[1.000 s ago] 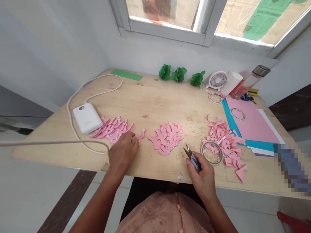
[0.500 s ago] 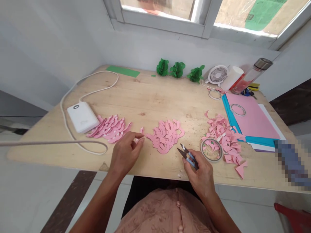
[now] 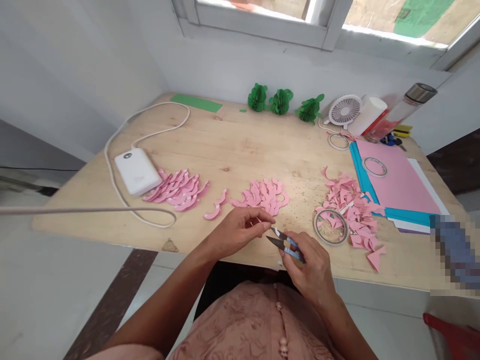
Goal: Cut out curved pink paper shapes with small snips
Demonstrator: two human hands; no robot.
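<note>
Gripping snips (image 3: 288,251), right hand (image 3: 310,262) beside tape roll (image 3: 331,243), pink scraps (image 3: 330,219) inside

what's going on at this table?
A person is working with pink cut pieces. The right hand holds small snips, blades apart. The left hand has its fingertips right by the blade tips, where a white bit shows; whether it pinches that bit is unclear. Curved pink pieces lie in a left pile and a middle pile, with a few loose pieces between. Pink scraps lie to the right.
</note>
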